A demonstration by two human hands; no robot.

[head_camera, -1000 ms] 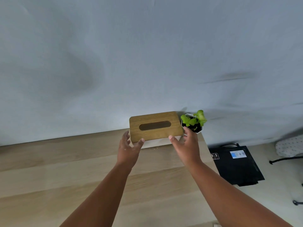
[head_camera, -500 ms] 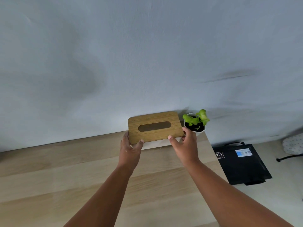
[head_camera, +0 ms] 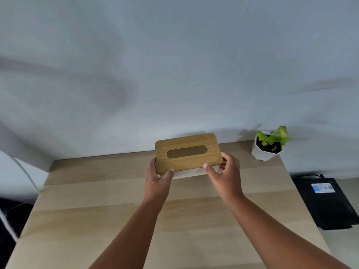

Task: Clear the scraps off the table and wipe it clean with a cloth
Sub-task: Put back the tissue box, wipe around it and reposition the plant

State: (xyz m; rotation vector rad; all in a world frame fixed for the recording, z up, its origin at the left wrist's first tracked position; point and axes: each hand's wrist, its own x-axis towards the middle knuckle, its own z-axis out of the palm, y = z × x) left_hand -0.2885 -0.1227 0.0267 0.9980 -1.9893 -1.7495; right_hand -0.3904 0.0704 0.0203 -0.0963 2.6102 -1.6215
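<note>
A tissue box (head_camera: 188, 153) with a brown wooden lid, an oval slot and a white body stands at the far edge of the light wooden table (head_camera: 116, 210), close to the wall. My left hand (head_camera: 157, 176) grips its left front corner, thumb on the lid edge. At the right end of the box, my right hand (head_camera: 226, 174) holds it with fingers wrapped round the side. No scraps or cloth show on the table.
A small green plant in a white faceted pot (head_camera: 267, 150) stands at the table's far right corner. A black flat device (head_camera: 326, 200) with a label lies on the floor to the right. A white cable (head_camera: 27, 175) hangs at the left.
The tissue box, held by both hands, has moved left, away from the plant pot. My view has shifted left too, so the table's left edge shows.
</note>
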